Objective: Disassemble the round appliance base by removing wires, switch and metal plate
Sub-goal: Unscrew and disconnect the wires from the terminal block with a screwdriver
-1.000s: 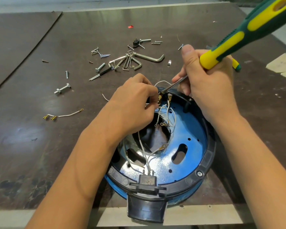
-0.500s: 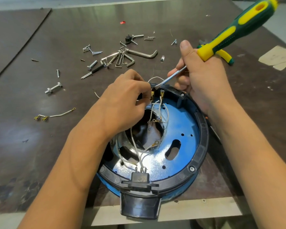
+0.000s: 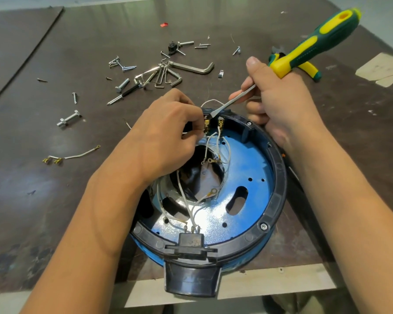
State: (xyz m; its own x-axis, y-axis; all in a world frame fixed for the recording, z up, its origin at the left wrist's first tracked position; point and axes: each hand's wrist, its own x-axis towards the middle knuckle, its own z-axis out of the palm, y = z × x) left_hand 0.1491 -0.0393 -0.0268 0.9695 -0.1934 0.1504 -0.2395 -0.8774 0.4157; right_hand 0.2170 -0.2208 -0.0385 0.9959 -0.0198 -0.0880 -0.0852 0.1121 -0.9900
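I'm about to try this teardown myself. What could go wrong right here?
The screwdriver tip pries at the brass terminals beside the left hand; a slip could jab it. Levering may tear the thin white wire that hand pinches. The base overhangs the table edge and might tip.

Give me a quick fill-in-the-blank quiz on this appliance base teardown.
The right hand grips a green and yellow ____.
The left hand pinches a brass terminal at the ____ rim of the round appliance base.
The metal plate inside the base is painted ____.
A detached white wire lies on the table to the base's ____.
Missing words: screwdriver, far, blue, left.
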